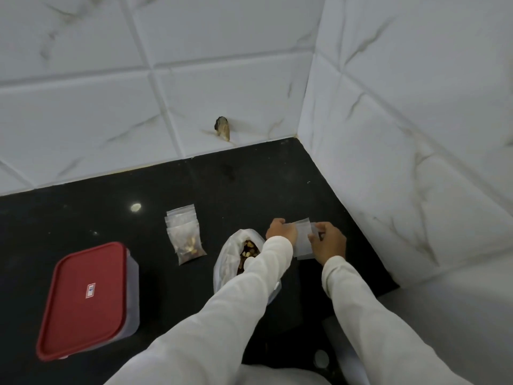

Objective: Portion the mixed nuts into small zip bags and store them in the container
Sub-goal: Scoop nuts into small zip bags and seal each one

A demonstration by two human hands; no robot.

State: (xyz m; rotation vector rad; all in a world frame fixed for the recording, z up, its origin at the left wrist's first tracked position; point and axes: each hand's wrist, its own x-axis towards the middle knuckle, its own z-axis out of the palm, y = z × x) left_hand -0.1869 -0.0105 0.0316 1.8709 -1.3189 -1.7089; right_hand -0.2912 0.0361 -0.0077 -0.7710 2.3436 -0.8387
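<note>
Head view: a small translucent plastic zip bag [303, 241] was held over the black stone countertop [83, 215] near the tiled corner, pinched by the curled fingers of the left hand [281, 232] and right hand [329, 242]. Just left, an open white plastic bag of mixed nuts [236, 255] was seen. Beyond it were set a pile of filled clear zip bags [185, 234] and a closed red-lidded rectangular plastic container [88, 298].
</note>
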